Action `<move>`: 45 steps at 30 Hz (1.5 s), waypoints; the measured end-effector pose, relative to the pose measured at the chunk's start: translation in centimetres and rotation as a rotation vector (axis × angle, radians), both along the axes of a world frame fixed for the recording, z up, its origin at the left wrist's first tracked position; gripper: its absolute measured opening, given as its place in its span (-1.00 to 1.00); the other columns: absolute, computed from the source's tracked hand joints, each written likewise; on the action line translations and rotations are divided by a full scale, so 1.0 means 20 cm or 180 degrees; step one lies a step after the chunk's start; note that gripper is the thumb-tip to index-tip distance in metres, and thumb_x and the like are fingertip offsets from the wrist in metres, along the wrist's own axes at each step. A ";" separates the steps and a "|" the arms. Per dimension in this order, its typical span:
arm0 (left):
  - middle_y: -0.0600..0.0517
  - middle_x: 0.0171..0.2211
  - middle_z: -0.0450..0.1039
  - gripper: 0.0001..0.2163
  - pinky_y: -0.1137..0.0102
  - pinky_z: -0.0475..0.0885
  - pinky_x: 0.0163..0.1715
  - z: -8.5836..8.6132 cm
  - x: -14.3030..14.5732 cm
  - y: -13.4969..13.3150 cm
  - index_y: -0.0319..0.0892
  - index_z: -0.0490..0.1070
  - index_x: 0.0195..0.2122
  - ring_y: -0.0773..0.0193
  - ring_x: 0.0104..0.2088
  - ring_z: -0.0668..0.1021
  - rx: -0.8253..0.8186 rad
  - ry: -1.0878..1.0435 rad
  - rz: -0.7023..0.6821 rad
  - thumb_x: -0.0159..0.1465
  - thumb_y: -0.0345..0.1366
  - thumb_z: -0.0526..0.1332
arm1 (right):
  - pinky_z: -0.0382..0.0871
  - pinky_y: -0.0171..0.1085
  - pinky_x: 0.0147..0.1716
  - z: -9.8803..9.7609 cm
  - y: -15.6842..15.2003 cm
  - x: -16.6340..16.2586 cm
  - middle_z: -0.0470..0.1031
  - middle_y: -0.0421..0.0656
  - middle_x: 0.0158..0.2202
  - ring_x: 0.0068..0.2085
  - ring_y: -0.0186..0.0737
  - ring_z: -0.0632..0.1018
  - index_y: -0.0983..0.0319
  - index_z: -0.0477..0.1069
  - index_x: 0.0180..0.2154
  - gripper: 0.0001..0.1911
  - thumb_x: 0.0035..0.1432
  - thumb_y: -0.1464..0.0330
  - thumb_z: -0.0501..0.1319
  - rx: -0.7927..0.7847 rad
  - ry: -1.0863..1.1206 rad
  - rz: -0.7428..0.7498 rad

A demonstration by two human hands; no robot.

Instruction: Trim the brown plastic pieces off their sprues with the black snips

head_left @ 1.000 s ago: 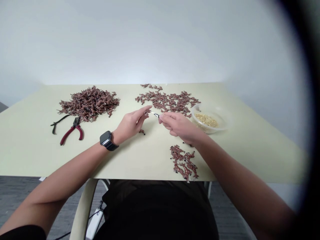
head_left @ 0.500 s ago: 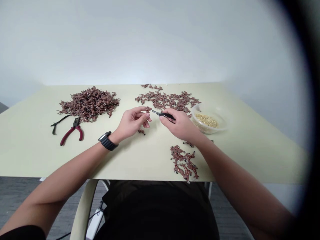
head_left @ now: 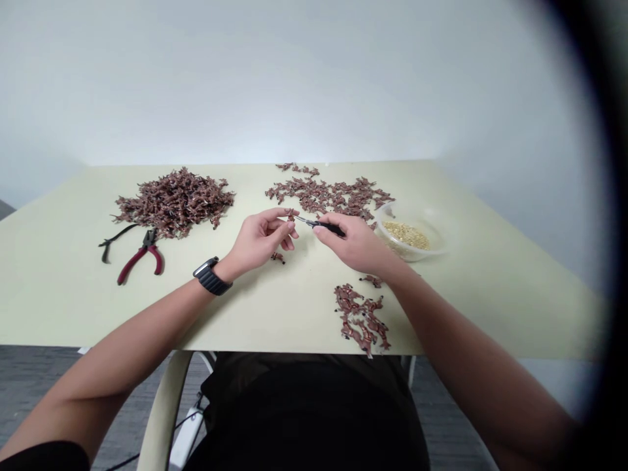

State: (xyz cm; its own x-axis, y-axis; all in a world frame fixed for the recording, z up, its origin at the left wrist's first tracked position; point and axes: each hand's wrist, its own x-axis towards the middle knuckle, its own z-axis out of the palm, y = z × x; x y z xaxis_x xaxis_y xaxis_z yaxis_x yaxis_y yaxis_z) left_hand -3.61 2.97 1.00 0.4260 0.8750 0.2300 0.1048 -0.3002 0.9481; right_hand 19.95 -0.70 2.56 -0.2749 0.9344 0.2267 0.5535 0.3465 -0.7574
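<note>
Tiny brown piece [head_left: 291,214] pinched in left hand [head_left: 260,239] could slip; right hand [head_left: 356,247] grips small pliers [head_left: 321,225] awkwardly close.

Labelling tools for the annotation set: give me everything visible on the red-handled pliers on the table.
The red-handled pliers lie flat on the pale table, left of the left hand and untouched by either hand. Two dark red handles splay open toward the near edge; the dark metal head points away, toward the large brown pile. A black tool lies just left of them; whether the two touch is unclear.
</note>
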 end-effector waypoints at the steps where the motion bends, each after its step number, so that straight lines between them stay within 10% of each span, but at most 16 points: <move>1: -0.13 -0.29 0.64 -0.54 0.44 0.60 -0.46 0.00 0.00 0.00 -0.29 0.50 0.14 0.27 -0.44 0.66 0.0016 0.0001 -0.0017 0.40 -0.03 0.33 | 0.14 -0.19 -0.36 0.00 0.00 0.00 0.28 -0.24 -0.42 -0.37 -0.26 0.31 0.17 0.37 -0.32 -0.66 0.42 0.08 0.17 -0.0018 0.0026 0.0018; 10: -0.05 -0.21 0.68 -0.65 0.38 0.62 -0.14 -0.02 -0.05 -0.01 -0.14 0.53 0.21 0.26 -0.24 0.71 0.1787 0.0649 0.0354 0.45 -0.19 0.27 | -0.25 -0.25 -0.55 0.05 -0.01 0.02 0.03 -0.26 -0.41 -0.45 -0.31 -0.06 0.19 0.40 -0.24 -0.57 0.39 -0.04 0.13 -0.2281 0.1648 0.0827; 21: -0.09 -0.32 0.63 -0.67 0.46 0.52 -0.48 0.03 -0.02 0.01 -0.27 0.56 -0.21 0.35 -0.49 0.60 -0.0841 -0.0563 -0.0456 0.33 -0.04 0.40 | 0.27 -0.16 -0.22 -0.03 0.02 0.02 0.47 -0.09 -0.19 -0.24 -0.13 0.43 0.18 0.43 0.02 -0.67 0.33 0.16 0.22 0.0977 -0.0406 -0.0066; 36: -0.08 -0.34 0.62 -0.71 0.46 0.53 -0.48 0.02 -0.02 0.01 -0.24 0.57 -0.29 0.38 -0.53 0.57 -0.1008 -0.0627 -0.0575 0.33 -0.07 0.41 | 0.31 -0.15 -0.13 -0.01 0.00 0.02 0.54 -0.01 -0.05 -0.15 -0.07 0.50 0.20 0.44 0.04 -0.68 0.39 0.17 0.16 0.1153 -0.0653 0.0068; 45: -0.15 -0.21 0.66 -0.47 0.40 0.57 -0.49 -0.02 0.02 -0.04 -0.29 0.52 0.14 0.29 -0.48 0.62 -0.0406 -0.0573 0.0057 0.30 0.00 0.43 | 0.19 -0.22 -0.36 -0.08 -0.04 -0.12 0.37 -0.23 -0.41 -0.39 -0.23 0.35 0.17 0.46 -0.15 -0.66 0.42 0.05 0.12 0.0152 0.0238 -0.0270</move>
State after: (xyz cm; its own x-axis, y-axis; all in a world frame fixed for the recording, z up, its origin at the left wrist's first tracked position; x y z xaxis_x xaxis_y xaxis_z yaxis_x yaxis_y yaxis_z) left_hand -3.11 2.24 0.69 0.3723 0.9089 0.1880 -0.0654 -0.1763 0.9822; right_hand 17.48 -1.46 1.03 -0.1758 0.9412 0.2883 0.5248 0.3374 -0.7815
